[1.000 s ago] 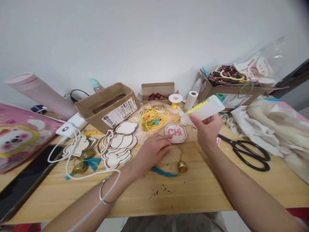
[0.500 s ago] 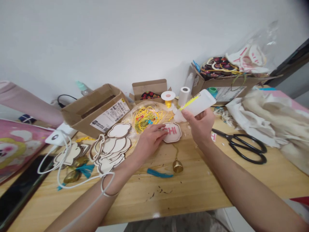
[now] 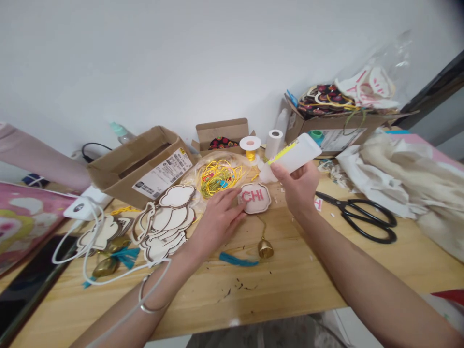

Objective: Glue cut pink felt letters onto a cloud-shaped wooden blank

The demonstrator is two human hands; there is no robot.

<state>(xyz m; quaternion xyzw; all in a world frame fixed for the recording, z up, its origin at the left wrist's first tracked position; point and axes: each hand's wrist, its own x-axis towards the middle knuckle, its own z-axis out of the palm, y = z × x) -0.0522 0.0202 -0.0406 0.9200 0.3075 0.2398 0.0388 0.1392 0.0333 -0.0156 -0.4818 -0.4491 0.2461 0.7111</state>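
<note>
In my right hand (image 3: 301, 188) is a white squeeze bottle (image 3: 302, 152) with a yellow strip, tilted with its narrow end down to the left. My left hand (image 3: 221, 215) lies open, its fingertips at the left edge of a pale plaque (image 3: 258, 198) with pink letters "CHI". The bottle's low end is above and right of the plaque, apart from it. Below the plaque a small brass bell (image 3: 266, 248) hangs off a cord on the tabletop. A teal tassel (image 3: 238, 260) lies left of the bell.
Left are stacked cloud-shaped wooden pieces (image 3: 168, 220), a carton (image 3: 139, 166) and a white cable (image 3: 123, 279). Yellow cords (image 3: 219, 178) and a thread spool (image 3: 250, 145) stand behind. Black scissors (image 3: 362, 215), crumpled cloth (image 3: 402, 174) and a full carton (image 3: 340, 137) are at the right.
My left hand has drawn back left off the plaque's lettering, so "CHI" now shows fully. My right hand holds the bottle much as before; the view shifted slightly.
</note>
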